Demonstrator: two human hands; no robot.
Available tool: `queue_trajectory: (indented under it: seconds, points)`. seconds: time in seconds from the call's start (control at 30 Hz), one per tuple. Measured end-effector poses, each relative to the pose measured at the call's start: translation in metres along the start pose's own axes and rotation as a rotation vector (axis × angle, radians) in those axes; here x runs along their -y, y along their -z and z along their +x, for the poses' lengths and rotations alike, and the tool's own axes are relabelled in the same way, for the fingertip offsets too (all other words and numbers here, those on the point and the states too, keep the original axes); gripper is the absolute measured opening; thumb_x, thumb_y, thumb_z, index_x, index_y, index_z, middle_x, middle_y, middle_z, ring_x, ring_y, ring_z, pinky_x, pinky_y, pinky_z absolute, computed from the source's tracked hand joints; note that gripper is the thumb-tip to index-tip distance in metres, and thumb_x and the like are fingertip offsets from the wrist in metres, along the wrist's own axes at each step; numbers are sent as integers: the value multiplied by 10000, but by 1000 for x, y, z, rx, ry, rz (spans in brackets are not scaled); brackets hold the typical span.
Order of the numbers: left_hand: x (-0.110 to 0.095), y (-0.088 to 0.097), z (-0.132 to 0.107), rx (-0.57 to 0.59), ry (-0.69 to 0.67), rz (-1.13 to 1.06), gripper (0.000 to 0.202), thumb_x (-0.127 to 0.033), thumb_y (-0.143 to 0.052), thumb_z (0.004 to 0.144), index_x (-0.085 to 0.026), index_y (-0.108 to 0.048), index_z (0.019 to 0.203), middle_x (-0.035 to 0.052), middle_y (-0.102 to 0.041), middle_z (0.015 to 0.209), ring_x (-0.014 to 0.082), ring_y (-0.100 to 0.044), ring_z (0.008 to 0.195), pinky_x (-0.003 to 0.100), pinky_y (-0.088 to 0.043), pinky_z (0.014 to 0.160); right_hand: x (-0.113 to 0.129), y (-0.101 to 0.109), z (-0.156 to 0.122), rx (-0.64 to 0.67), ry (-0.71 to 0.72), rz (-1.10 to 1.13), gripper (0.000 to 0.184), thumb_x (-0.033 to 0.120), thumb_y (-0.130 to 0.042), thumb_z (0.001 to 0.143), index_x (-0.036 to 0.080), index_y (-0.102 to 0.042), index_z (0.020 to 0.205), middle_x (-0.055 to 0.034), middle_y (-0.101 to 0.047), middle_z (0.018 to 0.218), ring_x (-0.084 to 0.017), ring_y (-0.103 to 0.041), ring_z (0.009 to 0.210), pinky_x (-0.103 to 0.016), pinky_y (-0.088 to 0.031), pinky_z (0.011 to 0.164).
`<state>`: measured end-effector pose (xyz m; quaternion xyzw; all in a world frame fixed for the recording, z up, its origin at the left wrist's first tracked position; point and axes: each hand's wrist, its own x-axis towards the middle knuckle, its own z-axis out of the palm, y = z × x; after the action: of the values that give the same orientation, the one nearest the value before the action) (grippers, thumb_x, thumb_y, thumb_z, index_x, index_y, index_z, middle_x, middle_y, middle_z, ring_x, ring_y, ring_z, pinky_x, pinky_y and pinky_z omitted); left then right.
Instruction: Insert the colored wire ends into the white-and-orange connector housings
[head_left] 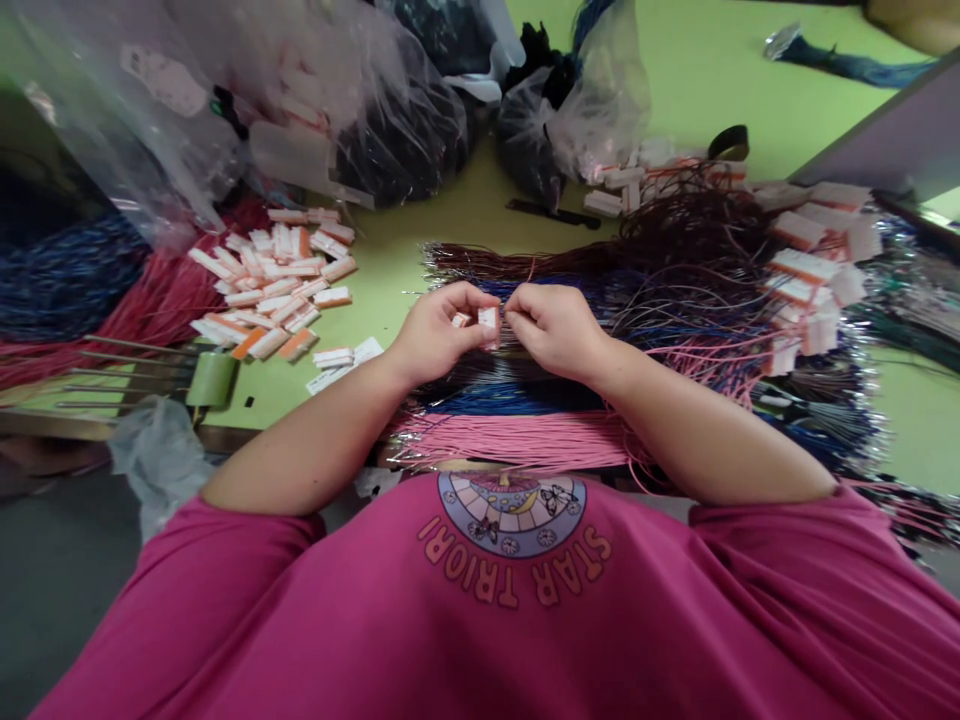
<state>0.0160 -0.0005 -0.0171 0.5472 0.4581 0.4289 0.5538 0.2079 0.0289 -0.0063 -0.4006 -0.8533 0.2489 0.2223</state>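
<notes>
So both hands meet above the bundles of pink and blue wires [517,440] on the green table [750,80]. The left hand [435,335] and right hand [555,330] have their fingertips clamped on a small white plastic connector [487,320]. There's a pile of white and orange connectors [277,280] off to the left.

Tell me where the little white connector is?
In the head view it sits mid-frame: the little white connector is pinched between the left hand and the right hand, with the pink wires nearer the body.
</notes>
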Motion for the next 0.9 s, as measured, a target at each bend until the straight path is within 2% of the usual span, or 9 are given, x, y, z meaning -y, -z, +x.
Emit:
queue_trajectory:
  seconds: [0.17, 0.23, 0.33, 0.47, 0.53, 0.6, 0.73, 0.83, 0.9]
  points:
    - [-2, 1, 1, -7, 21, 19, 288, -207, -811, 661, -171, -652, 898, -25, -710, 686, 116, -656, 599, 264, -545, 625, -4, 6, 4, 89, 0, -94, 253, 221, -517, 984, 144, -750, 926, -82, -748, 885, -187, -630, 801, -294, -415, 771]
    - [-1, 8, 4, -55, 12, 23, 287, -176, -787, 689, -174, -647, 939, -22, -707, 714, 114, -658, 607, 260, -547, 622, -9, 17, 6, 81, 50, -155, 252, 227, -522, 987, 144, -760, 1004, -96, -759, 974, -211, -651, 895, -316, -438, 830]
    - [1, 19, 10, -171, -3, 22, 281, -144, -742, 748, -183, -633, 1004, -13, -700, 773, 117, -666, 647, 273, -577, 643, -14, 33, 2, 50, 117, -361, 299, 230, -505, 999, 135, -764, 1115, -147, -742, 1171, -265, -635, 1069, -376, -444, 925]
    - [3, 24, 16, -219, 2, 41, 308, -99, -726, 760, -184, -635, 1042, 4, -694, 836, 127, -672, 699, 289, -607, 653, -14, 34, -8, 330, 102, -576, 309, 223, -491, 1004, 140, -785, 957, -153, -727, 1094, -252, -609, 954, -370, -428, 819]
    - [3, 23, 16, -218, 3, 52, 313, -73, -724, 748, -181, -636, 1028, 3, -684, 829, 123, -665, 692, 283, -605, 643, -12, 28, -12, 357, 105, -619, 311, 252, -502, 1010, 136, -786, 962, -166, -709, 1146, -258, -595, 965, -372, -418, 803]
    - [3, 22, 17, -230, 1, 38, 305, -69, -716, 756, -184, -633, 1025, 1, -678, 829, 120, -664, 689, 284, -609, 647, -10, 21, -14, 346, 122, -636, 331, 277, -487, 1029, 140, -784, 981, -169, -695, 1164, -265, -588, 982, -376, -411, 805]
    - [2, 23, 17, -291, 2, -17, 291, -88, -703, 775, -200, -619, 1030, 7, -678, 853, 128, -673, 703, 295, -615, 655, -8, 12, -15, 462, 158, -625, 316, 215, -458, 1027, 141, -765, 1038, -152, -700, 1095, -253, -596, 949, -364, -380, 757]
    - [1, 26, 18, -297, -8, 1, 294, -111, -715, 774, -206, -619, 1035, 19, -678, 879, 145, -689, 741, 315, -622, 684, -10, 17, -15, 427, 142, -565, 299, 193, -454, 1009, 135, -746, 1037, -161, -700, 1129, -253, -603, 969, -355, -381, 765]
    - [1, 27, 18, -287, -11, 26, 304, -125, -723, 773, -206, -625, 1049, 26, -678, 898, 157, -698, 773, 329, -626, 708, -10, 25, -15, 404, 137, -442, 223, 183, -512, 952, 143, -731, 967, -146, -704, 1115, -231, -604, 952, -334, -394, 782]
